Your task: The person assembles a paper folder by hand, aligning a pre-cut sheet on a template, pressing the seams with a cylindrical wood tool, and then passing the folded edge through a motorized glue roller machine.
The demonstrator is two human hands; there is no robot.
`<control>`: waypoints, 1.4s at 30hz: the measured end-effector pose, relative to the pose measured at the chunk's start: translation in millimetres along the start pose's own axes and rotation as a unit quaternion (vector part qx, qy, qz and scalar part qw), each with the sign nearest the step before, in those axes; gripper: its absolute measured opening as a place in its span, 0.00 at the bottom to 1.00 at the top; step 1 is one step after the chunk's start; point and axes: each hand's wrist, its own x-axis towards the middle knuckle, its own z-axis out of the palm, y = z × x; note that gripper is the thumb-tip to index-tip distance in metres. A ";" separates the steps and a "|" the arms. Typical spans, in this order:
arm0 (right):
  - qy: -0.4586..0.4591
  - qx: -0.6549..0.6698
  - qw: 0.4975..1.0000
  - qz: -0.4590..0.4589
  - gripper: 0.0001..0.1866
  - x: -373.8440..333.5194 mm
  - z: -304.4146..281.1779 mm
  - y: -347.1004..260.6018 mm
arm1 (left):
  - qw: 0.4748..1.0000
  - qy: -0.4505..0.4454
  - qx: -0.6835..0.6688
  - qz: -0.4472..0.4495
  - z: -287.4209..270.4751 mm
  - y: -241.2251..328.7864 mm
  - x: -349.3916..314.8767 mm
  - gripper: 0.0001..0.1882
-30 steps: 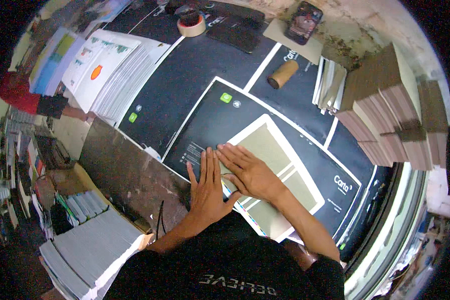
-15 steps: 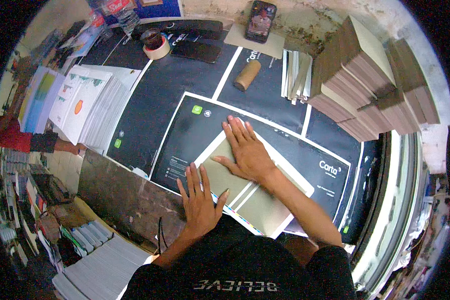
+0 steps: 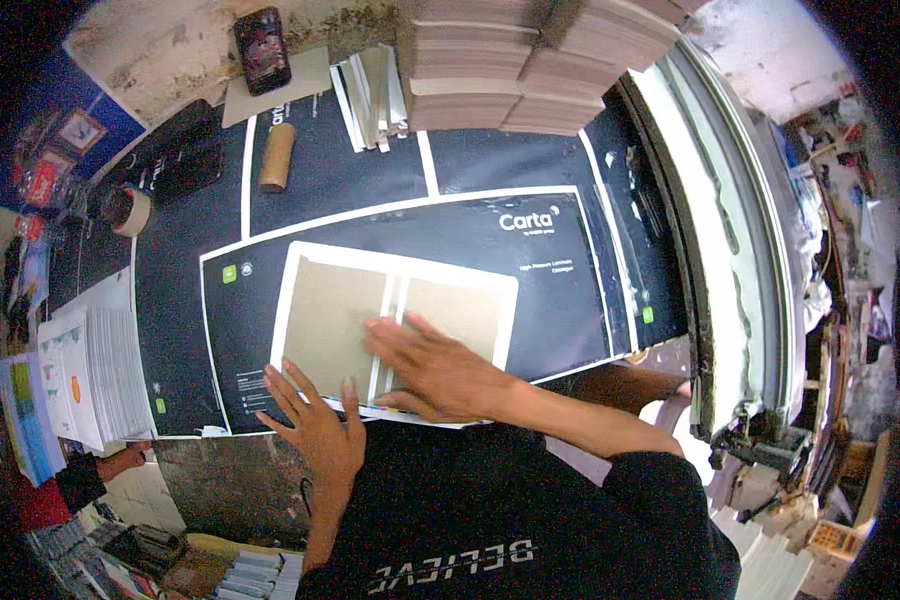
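Observation:
A white sheet (image 3: 450,267) lies on the table with two brownish-grey boards on it, a left board (image 3: 325,310) and a right board (image 3: 462,305). Between them runs a narrow strip of the same board (image 3: 394,298), framed by white gaps. My right hand (image 3: 435,368) rests palm down across the strip and the lower part of the boards, fingers stretched out and slightly blurred. At the sheet's lower left edge, my left hand (image 3: 315,420) has spread fingers, its fingertips at the border. Neither hand grasps anything. A coloured band shows along the sheet's near edge.
Black printed sheets (image 3: 350,225) cover the table. Behind are a cardboard tube (image 3: 278,158), board strips (image 3: 370,95), a phone (image 3: 262,50) and stacked boards (image 3: 490,60). A tape roll (image 3: 128,213) and a paper stack (image 3: 110,375) stand left, near another person's hand (image 3: 125,460).
The view has turned, so the sheet appears squarer. My right hand has slid from the sheet's far edge toward the strip and its near side. My left hand remains by the near edge.

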 end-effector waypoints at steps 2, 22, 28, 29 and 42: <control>0.061 0.006 0.996 0.071 0.36 -35.3 -23.2 6.3 | 1.000 -0.020 -0.016 0.017 -11.1 -2.8 -0.6 0.45; -0.303 0.124 0.795 0.510 0.09 -342.9 73.5 -10.0 | 0.812 -0.393 -0.362 -0.236 91.8 -188.9 -188.9 0.19; -0.296 0.132 0.794 0.514 0.08 -347.3 72.0 -9.4 | 0.804 -0.450 -0.335 -0.197 100.6 -224.3 -211.1 0.17; -0.299 0.132 0.792 0.515 0.08 -349.8 71.1 -10.9 | 0.802 -0.463 -0.328 -0.185 102.1 -228.7 -215.7 0.17; -0.297 0.061 0.862 0.406 0.06 -244.5 -2.3 9.9 | 0.848 -0.369 -0.322 0.202 -60.4 -111.4 9.6 0.22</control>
